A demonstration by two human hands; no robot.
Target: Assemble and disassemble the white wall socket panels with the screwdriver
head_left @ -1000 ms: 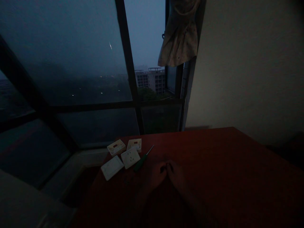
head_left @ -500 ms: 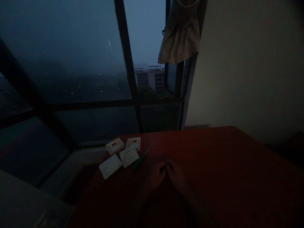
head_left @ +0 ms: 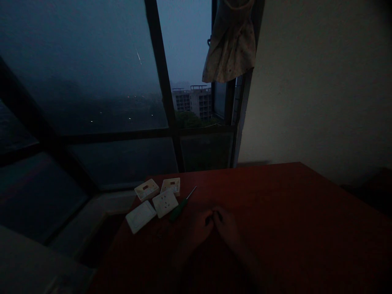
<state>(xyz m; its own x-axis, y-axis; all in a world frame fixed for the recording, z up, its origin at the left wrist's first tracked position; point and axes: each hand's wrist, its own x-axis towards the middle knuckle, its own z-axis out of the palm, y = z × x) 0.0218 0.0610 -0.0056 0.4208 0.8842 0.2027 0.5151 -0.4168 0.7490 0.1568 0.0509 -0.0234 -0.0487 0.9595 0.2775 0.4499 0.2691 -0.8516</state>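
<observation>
In the dim head view, my left hand (head_left: pixel 201 225) and my right hand (head_left: pixel 226 226) meet over the red-brown table (head_left: pixel 275 196). Both are closed, with curled fingers and the tips touching. Whatever may be pinched between them is too dark to make out. Left of my hands lies a screwdriver (head_left: pixel 179 210) with a green handle, its metal shaft pointing away to the right. Beside it a white socket faceplate (head_left: pixel 165 203) shows dark slots. Nearer the left edge is a plain white plate (head_left: pixel 141 217).
Two open white mounting boxes (head_left: pixel 147 190) stand side by side at the table's far left corner, touching or nearly touching the plates. Large dark-framed windows (head_left: pixel 116 134) rise behind. A cloth (head_left: pixel 231 53) hangs by the window, and a pale wall (head_left: pixel 312 102) is on the right.
The camera view has shifted very slightly. My hands stay together in the same place, and the things on the table have not moved.
</observation>
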